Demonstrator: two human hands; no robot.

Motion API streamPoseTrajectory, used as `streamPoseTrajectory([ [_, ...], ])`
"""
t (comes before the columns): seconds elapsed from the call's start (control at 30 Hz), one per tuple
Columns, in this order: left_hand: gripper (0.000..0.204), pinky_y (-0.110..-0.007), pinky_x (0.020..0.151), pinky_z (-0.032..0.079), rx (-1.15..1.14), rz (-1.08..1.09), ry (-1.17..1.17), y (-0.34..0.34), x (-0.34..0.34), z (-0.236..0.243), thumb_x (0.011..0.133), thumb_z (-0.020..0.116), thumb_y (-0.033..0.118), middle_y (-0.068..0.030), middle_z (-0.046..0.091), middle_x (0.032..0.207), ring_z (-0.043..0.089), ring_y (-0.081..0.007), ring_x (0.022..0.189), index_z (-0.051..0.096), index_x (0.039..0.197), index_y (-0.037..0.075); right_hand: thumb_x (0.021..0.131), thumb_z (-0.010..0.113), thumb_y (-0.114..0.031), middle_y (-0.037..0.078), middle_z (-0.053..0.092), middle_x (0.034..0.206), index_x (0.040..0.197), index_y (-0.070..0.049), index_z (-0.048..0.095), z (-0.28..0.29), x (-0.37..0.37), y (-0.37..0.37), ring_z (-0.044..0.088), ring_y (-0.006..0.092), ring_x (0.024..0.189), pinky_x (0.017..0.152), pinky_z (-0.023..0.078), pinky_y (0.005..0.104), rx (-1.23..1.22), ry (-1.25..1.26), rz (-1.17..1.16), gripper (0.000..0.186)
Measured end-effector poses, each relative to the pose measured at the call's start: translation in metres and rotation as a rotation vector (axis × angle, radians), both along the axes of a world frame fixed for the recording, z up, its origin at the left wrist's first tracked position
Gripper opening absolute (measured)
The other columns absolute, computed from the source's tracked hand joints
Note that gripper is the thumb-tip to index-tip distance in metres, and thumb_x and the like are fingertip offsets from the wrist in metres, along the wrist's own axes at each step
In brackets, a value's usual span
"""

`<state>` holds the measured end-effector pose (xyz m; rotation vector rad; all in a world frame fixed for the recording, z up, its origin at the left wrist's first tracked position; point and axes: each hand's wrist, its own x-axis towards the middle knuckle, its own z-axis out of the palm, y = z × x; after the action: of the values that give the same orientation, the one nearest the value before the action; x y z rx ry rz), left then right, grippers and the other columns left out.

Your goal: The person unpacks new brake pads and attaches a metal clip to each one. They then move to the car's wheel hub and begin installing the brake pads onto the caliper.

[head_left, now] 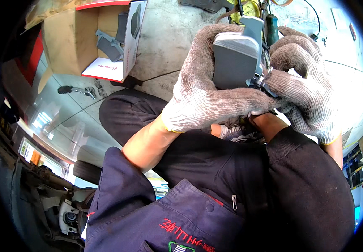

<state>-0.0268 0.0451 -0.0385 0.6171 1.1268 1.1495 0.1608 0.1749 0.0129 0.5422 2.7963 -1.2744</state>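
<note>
Your left hand [198, 94] is wrapped around the grey brake pad [236, 59], held upright above your lap, long axis running away from you. Your right hand [303, 88] is closed on the metal clip [262, 80] at the pad's right edge, both hands touching.

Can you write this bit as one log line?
left hand: holds grey brake pad | right hand: pinching its metal clip | open cardboard box: on floor

Both gloved hands, left hand [208, 90] and right hand [303, 84], clasp a grey brake pad [235, 56] above the lap.
</note>
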Motion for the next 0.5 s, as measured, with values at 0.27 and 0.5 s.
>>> streamPoseTrajectory([
  [0.27, 0.089, -0.032, 0.091, 0.05, 0.134, 0.006, 0.048, -0.005, 0.006, -0.009, 0.064, 0.09, 0.009, -0.0122, 0.055, 0.12, 0.058, -0.0175, 0.108, 0.037, 0.135, 0.005, 0.061, 0.075, -0.017, 0.011, 0.058, 0.101, 0.099, -0.009, 0.067, 0.009, -0.002, 0.004, 0.058, 0.0353, 0.101, 0.088, 0.047, 0.0458, 0.001, -0.052, -0.006, 0.039],
  [0.5, 0.089, -0.033, 0.092, 0.049, 0.054, -0.022, -0.069, 0.002, 0.002, -0.005, 0.067, 0.088, 0.007, -0.0106, 0.054, 0.121, 0.056, -0.0173, 0.11, 0.033, 0.138, 0.004, 0.08, 0.07, -0.01, 0.016, 0.057, 0.117, 0.115, -0.001, 0.06, -0.016, 0.02, -0.014, 0.058, 0.0324, 0.107, 0.089, 0.049, 0.0406, -0.433, 0.082, -0.24, 0.037],
])
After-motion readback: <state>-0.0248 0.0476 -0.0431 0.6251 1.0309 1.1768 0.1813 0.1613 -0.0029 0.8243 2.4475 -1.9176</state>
